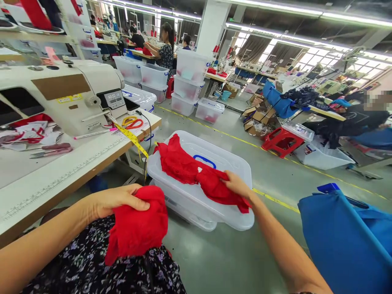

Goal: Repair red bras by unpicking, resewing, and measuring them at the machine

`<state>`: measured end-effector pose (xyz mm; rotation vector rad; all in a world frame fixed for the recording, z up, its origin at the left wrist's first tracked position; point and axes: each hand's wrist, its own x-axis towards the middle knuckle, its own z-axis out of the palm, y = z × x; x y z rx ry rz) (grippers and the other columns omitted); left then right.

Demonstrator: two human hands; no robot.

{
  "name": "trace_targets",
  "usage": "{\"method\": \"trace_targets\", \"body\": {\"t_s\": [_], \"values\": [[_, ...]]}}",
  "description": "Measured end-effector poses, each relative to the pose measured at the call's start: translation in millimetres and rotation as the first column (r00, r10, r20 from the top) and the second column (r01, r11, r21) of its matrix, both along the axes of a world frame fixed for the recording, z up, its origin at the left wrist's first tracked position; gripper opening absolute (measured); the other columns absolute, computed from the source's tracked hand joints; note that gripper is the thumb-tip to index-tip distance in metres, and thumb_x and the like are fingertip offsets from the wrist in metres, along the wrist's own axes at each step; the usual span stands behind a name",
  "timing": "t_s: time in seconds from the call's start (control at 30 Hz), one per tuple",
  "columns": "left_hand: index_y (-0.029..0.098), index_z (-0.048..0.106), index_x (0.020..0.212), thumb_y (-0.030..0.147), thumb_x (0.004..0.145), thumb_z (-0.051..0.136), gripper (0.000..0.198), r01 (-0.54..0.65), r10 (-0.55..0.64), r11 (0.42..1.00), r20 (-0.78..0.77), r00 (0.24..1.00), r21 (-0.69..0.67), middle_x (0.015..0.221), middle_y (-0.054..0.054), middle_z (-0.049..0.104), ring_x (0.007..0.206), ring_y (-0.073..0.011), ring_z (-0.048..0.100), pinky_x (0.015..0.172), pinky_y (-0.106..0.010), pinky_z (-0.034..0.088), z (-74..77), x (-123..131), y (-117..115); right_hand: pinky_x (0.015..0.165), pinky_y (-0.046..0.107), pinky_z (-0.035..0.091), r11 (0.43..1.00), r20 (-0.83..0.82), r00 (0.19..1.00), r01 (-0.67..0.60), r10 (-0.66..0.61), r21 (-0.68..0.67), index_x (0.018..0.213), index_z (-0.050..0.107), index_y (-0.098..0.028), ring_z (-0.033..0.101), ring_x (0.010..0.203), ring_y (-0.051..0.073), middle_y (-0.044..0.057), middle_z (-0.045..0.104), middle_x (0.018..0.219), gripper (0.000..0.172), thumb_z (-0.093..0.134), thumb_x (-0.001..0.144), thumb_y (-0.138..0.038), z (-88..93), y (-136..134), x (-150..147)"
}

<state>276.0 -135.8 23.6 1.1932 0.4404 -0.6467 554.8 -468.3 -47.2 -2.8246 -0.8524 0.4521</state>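
My left hand [122,200] is closed on a folded piece of red fabric [141,224], held over my lap with the thumb on top. To the right, my right hand [237,184] grips the edge of a long red garment [183,167]. That garment lies stretched across the lid of a clear plastic storage box [235,157], with a small white tag near its middle. A blue handle [204,161] shows on the lid just behind the garment. The fingertips of my right hand are partly hidden by the cloth.
On the left stands a sewing table [101,163] with a white sewing machine [70,94], orange-handled scissors [133,123] and a yellow tape measure [131,138] hanging off its edge. A blue cloth bin [343,237] is at right. Stacked clear boxes [188,81] and several people are farther back.
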Motion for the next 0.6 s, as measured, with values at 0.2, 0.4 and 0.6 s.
{"method": "trace_targets", "body": {"t_s": [0.2, 0.4, 0.6], "values": [[0.015, 0.074, 0.093, 0.031, 0.056, 0.091, 0.044, -0.128, 0.132, 0.985, 0.024, 0.991, -0.12, 0.093, -0.006, 0.077, 0.081, -0.0196, 0.071, 0.077, -0.026, 0.055, -17.1, -14, 4, 0.075, 0.033, 0.058, 0.948, -0.319, 0.935, -0.051, 0.155, 0.314, 0.108, 0.068, -0.015, 0.07, 0.087, 0.022, 0.007, 0.075, 0.1, 0.054, 0.061, 0.083, -0.062, 96.5, 23, 28], [0.014, 0.073, 0.096, 0.028, 0.055, 0.091, 0.047, -0.246, 0.251, 0.95, 0.002, 0.968, -0.192, 0.094, -0.007, 0.077, 0.083, -0.0202, 0.072, 0.082, -0.027, 0.054, -52.7, -21, -10, 0.083, 0.03, 0.05, 0.837, -0.281, 0.891, -0.173, 0.358, 0.519, 0.126, 0.061, -0.001, 0.068, 0.091, 0.018, 0.011, 0.073, 0.109, 0.061, 0.067, 0.081, -0.041, 228.3, 104, -4], [0.012, 0.07, 0.089, 0.028, 0.06, 0.089, 0.039, -0.192, 0.216, 0.944, 0.063, 0.974, -0.269, 0.087, -0.007, 0.075, 0.078, -0.0174, 0.071, 0.08, -0.026, 0.053, -88.1, -6, -29, 0.087, 0.037, 0.043, 0.748, -0.188, 0.9, -0.195, 0.394, 0.634, 0.122, 0.057, 0.007, 0.064, 0.104, 0.021, 0.007, 0.061, 0.119, 0.064, 0.016, 0.102, -0.037, 320.7, 180, -33]]}}
